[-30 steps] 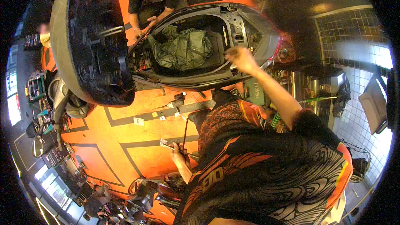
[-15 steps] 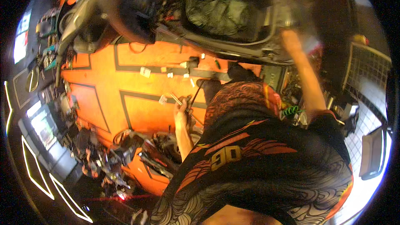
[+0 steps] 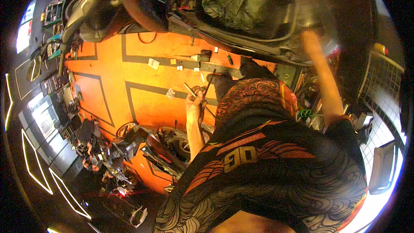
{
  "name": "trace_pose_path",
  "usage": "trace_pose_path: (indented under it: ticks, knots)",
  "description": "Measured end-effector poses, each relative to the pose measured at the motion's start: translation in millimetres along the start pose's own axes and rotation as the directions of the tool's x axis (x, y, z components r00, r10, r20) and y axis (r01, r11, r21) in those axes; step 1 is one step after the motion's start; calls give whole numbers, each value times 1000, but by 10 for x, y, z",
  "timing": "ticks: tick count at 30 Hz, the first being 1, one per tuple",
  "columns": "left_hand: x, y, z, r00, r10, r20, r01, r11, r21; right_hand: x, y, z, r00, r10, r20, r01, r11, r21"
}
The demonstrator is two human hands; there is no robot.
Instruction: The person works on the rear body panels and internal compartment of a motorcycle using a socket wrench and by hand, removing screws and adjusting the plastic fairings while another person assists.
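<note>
Looming across the top is the scooter, seat tipped up, its bay stuffed with a dark crumpled cover; below it runs the orange floor with dark lines; the person's patterned shirt fills the lower right. Now the right hand: up on the scooter's rim, badly blurred, so whether those fingers grip or just rest I cannot tell. The left hand hangs low over the floor, fingers clenched round a thin rod tool and a short metal bar; both stick up out of the fist, just beside the knee.

Risk, as I judge it: two tools in one fist is a loose hold; a twist of the body could let one slide out and clatter among the scraps, or the rod tip could catch the shirt. The stretched right arm carries weight on that rim; a slip there could knock the body panel.

Around: small parts and paper scraps litter the floor near the scooter; a hand tool lies there too; dismantled bike parts crowd the lower left; a wire cage stands right; all of it hems in the feet.
</note>
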State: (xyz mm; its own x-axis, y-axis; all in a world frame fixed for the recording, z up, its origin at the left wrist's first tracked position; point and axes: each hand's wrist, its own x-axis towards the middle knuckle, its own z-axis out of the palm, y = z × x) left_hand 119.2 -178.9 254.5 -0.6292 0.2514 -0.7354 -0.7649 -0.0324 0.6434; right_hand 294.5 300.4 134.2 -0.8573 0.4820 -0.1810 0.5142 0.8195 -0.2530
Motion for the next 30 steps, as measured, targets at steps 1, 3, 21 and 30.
trace_pose_path:
  ticks: [1, 3, 21, 30]
  knots:
    - [-25, 17, 73, 999, 27, -36, -26, 999, 25, -13, 78, 45, 1000, -15, 11, 15, 998, -56]
    - [-18, 31, 39, 999, 13, -40, -9, 995, 94, -19, 220, 161, 998, -47, 33, 52, 985, -163]
    - [58, -52, -134, 1000, -23, 21, 22, 999, 46, -1, -19, -177, 999, 23, 32, -24, 1000, 20]
    - [62, -71, -138, 1000, -15, -4, 15, 999, 40, -62, -103, -254, 997, 59, -58, -56, 997, 53]
